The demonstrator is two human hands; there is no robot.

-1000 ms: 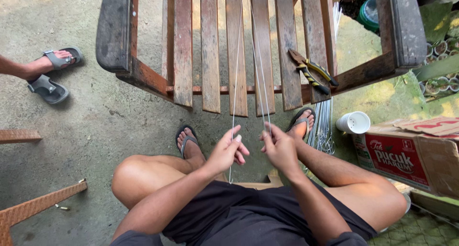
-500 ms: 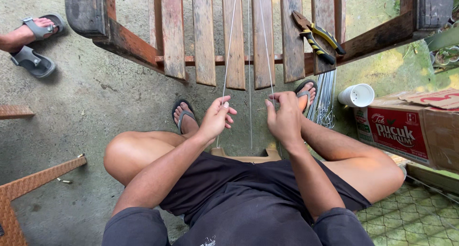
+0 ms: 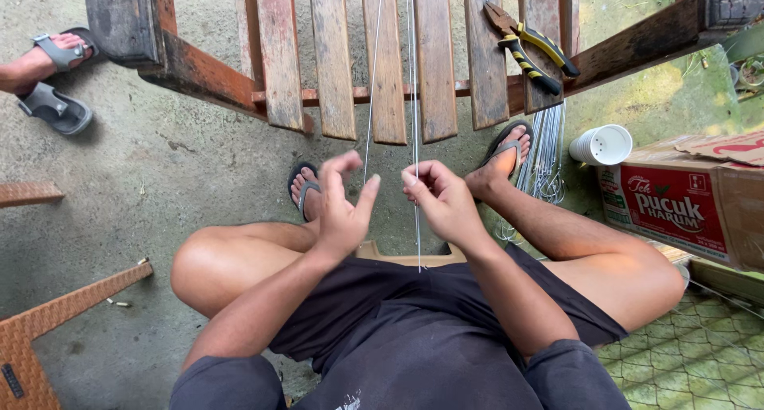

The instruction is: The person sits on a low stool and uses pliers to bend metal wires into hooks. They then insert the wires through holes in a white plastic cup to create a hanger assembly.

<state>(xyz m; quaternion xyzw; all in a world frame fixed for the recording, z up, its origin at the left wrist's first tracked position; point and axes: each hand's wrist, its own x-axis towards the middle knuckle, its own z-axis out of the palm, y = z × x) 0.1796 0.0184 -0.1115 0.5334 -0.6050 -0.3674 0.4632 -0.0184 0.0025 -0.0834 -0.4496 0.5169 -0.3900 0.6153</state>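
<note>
The person is sitting on a low wooden stool (image 3: pixel 414 259), knees spread, dark shorts (image 3: pixel 414 338) filling the bottom of the view. Just above the lap both hands are working thin wires (image 3: pixel 414 99) that are running up over the bench. The right hand (image 3: pixel 442 199) is curling closed, fingertips pinching one wire, whose free end is hanging down past the wrist toward the stool. The left hand (image 3: pixel 342 211) is spread open, fingers apart, clamping nothing; its fingertips are hovering just beside a second wire (image 3: pixel 371 83), and whether they are touching it is hard to tell.

Beyond the hands, two feet in sandals are resting on the concrete under the edge of the slatted bench (image 3: pixel 334 60). A bundle of cut wire lengths (image 3: pixel 545 151) is lying beside the right foot, near a stack of white cups (image 3: pixel 601 145) and a red carton (image 3: pixel 676 203). Pliers (image 3: pixel 529 48) with yellow-and-black grips are sitting on a slat, near its edge. Far left, another person's foot (image 3: pixel 40 64) is showing.

The wires are looking springy and sharp-ended: with the left hand open, a strand could be slipping free and whipping toward fingers or face. The dangling end could be pricking a thigh. The pliers, being so close to the gap, could be getting knocked off onto a foot.
</note>
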